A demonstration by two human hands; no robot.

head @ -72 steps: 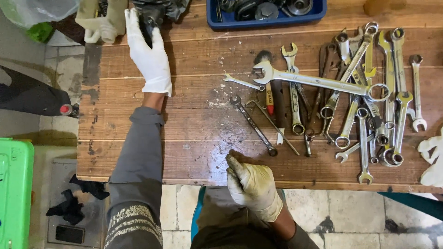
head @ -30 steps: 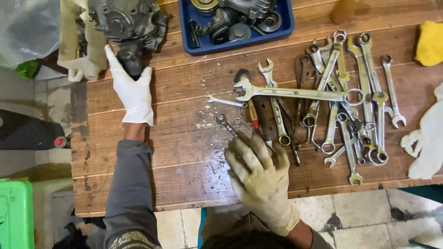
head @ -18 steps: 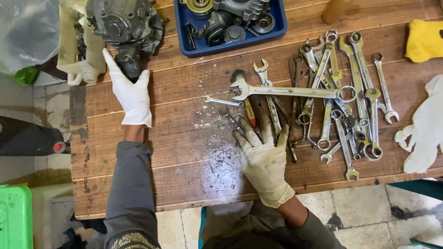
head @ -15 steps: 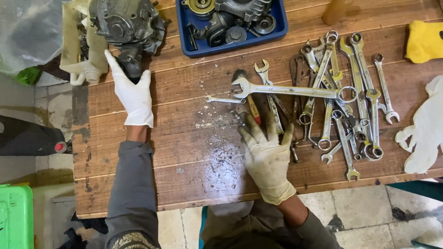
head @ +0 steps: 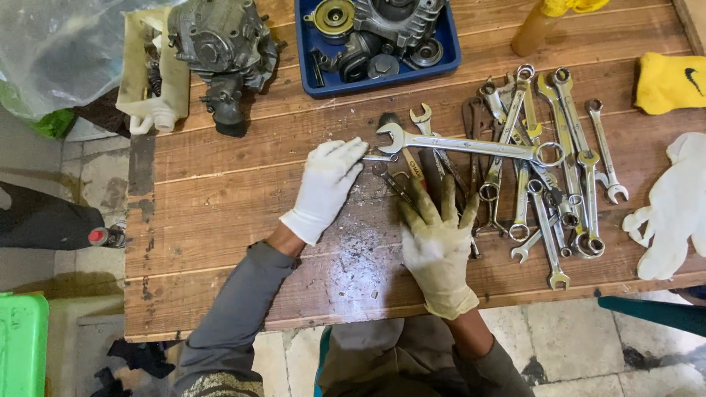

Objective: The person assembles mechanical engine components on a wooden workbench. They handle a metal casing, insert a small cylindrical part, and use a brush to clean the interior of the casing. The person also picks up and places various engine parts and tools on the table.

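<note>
Both gloved hands, left (head: 324, 187) and right (head: 439, 239), lie flat and empty-handed at the wrenches (head: 537, 169) piled toward the desk's (head: 220, 213) right edge, where a careless tug could scatter them.

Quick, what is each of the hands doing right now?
Left hand: open, fingertips touching a small wrench, holding nothing.
Right hand: open, flat over the tools, gripping nothing.

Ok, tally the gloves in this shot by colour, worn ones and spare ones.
White: 2, one on the left hand, one loose glove lying at the right end of the bench
Soiled yellowish: 1, on the right hand
Total: 3
The yellow cloth is left out; its kind is unclear.
</note>
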